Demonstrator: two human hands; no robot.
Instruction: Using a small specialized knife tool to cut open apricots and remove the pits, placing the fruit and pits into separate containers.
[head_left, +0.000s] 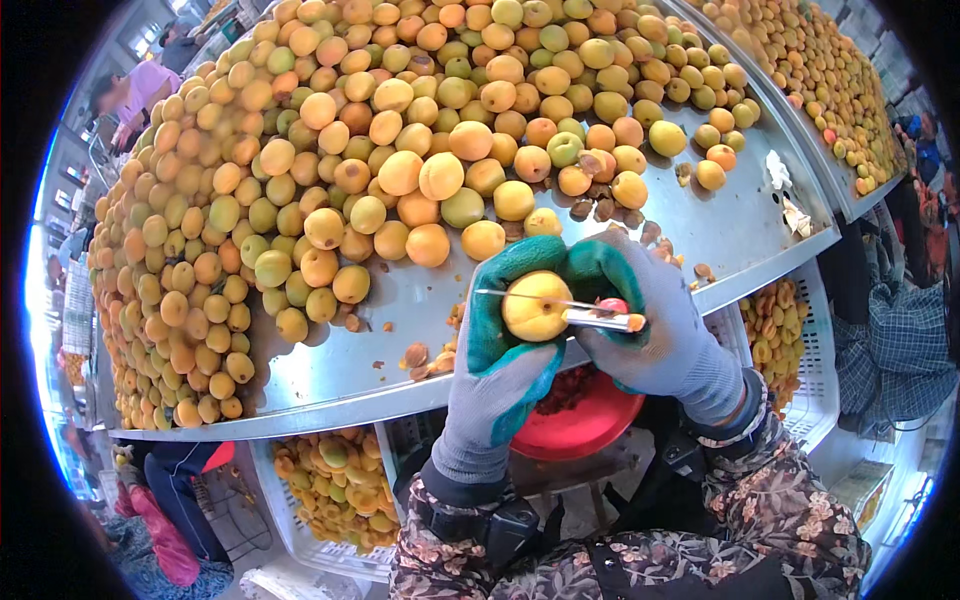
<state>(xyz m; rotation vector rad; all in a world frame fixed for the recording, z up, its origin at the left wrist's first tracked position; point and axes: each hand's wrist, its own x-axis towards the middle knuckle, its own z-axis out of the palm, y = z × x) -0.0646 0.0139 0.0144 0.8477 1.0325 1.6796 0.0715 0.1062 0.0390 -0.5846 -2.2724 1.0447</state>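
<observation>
My left hand (499, 375), in a grey knit glove with a green coated palm, cups a yellow apricot (531, 321). A matching glove covers my right hand (660, 322), which grips a small knife (600, 320) with a pale handle. Its thin blade lies across the apricot, pointing left; I cannot tell how deep it sits. A small pinkish-red thing shows beside the handle, too hidden to name. Both hands are above the near edge of a metal table (330, 382). Whole apricots (420, 172) are heaped on it, with several loose pits (416, 355) near the edge.
Below my hands is a red basin (581, 427) with dark contents. White plastic crates of apricot halves stand under the table at left (341, 487) and right (776, 337). Another apricot-covered table (817, 90) adjoins at right. People sit or stand at both sides.
</observation>
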